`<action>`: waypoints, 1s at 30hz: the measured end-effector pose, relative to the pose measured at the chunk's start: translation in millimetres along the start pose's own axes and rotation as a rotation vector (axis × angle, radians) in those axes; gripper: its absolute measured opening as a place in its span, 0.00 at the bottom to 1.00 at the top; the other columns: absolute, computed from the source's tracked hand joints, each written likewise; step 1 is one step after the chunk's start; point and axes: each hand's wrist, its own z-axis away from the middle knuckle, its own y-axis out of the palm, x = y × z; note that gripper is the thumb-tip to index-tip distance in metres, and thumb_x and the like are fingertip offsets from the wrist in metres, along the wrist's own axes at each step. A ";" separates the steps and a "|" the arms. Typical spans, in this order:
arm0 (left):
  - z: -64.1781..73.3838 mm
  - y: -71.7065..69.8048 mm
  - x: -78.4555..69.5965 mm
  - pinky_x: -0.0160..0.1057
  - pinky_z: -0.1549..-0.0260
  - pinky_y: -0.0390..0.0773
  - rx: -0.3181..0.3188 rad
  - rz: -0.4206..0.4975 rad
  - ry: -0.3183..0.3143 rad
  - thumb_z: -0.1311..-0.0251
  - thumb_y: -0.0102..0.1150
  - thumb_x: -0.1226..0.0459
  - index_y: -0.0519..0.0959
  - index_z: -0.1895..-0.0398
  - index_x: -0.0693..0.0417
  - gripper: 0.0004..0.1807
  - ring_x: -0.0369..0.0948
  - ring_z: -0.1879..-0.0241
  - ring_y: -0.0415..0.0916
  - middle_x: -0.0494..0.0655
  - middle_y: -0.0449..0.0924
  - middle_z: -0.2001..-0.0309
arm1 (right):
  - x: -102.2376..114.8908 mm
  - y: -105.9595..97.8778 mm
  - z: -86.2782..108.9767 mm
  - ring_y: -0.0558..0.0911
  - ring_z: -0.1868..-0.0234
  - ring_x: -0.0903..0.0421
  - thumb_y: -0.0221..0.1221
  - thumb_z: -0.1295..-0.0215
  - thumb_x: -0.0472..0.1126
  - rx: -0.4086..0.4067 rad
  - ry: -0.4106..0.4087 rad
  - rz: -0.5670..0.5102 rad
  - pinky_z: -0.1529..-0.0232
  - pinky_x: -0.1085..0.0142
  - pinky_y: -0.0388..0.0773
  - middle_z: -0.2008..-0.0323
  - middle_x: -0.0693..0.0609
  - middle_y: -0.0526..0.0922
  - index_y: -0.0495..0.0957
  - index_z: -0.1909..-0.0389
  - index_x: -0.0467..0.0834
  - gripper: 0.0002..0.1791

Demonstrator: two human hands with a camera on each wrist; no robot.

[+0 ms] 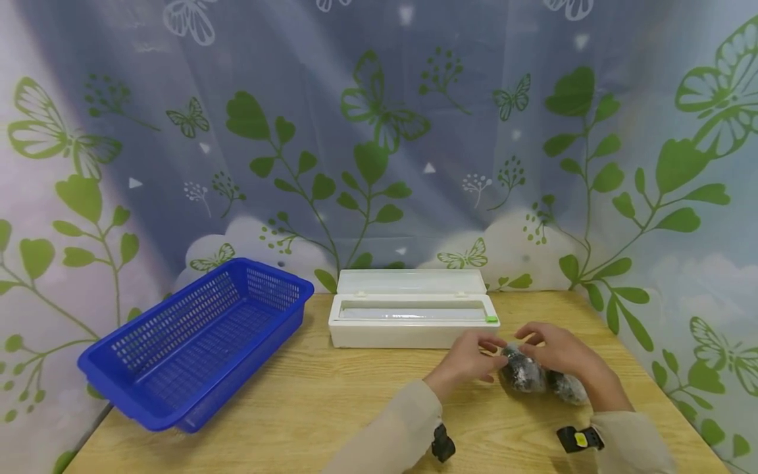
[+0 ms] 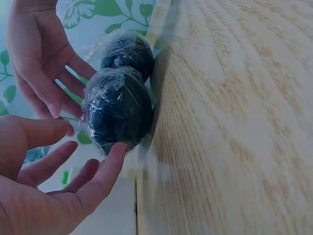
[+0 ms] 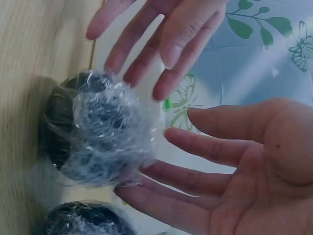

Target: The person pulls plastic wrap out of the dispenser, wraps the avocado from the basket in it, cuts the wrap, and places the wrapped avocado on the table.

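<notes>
Two film-wrapped dark balls (image 1: pixel 535 376) lie between two open, straight-fingered hands, left (image 1: pixel 468 359) and right (image 1: pixel 559 352), fingertips touching one.

Blue basket (image 1: pixel 195 342), white dispenser box (image 1: pixel 411 309)

Both forearms, in beige sleeves, come in from 6 o'clock and angle toward 12, converging so the hands nearly meet. The left hand (image 1: pixel 468 359) lies at about 9 o'clock of the right hand (image 1: pixel 559 352), palms turned toward each other. Each hand's fingers are spread and nearly straight, thumbs apart from the rest. The left fingertips (image 2: pixel 116 152) and the right fingertips (image 3: pixel 128 195) point inward. A dark strap sits at each wrist.
</notes>
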 end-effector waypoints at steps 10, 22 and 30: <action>9.3 -17.7 3.1 0.39 0.71 0.83 0.044 -0.029 0.002 0.41 0.62 0.63 0.81 0.51 0.49 0.14 0.36 0.60 0.79 0.48 0.78 0.50 | 8.7 -9.5 10.8 0.80 0.52 0.40 0.54 0.31 0.47 -0.066 -0.081 0.117 0.63 0.55 0.80 0.51 0.33 0.79 0.72 0.46 0.35 0.21; 32.5 -58.9 5.8 0.40 0.68 0.84 0.073 -0.084 0.016 0.39 0.61 0.63 0.80 0.50 0.45 0.14 0.41 0.55 0.80 0.52 0.76 0.46 | 25.5 5.1 9.7 0.79 0.50 0.41 0.54 0.31 0.50 -0.049 -0.142 0.097 0.59 0.53 0.80 0.50 0.40 0.80 0.74 0.47 0.39 0.21; 45.8 -81.0 -1.1 0.43 0.64 0.84 0.105 -0.086 0.048 0.38 0.59 0.62 0.79 0.48 0.44 0.15 0.40 0.54 0.80 0.44 0.78 0.48 | 36.5 18.9 4.5 0.79 0.48 0.41 0.55 0.31 0.48 -0.014 -0.183 0.047 0.57 0.55 0.80 0.48 0.39 0.79 0.74 0.47 0.39 0.20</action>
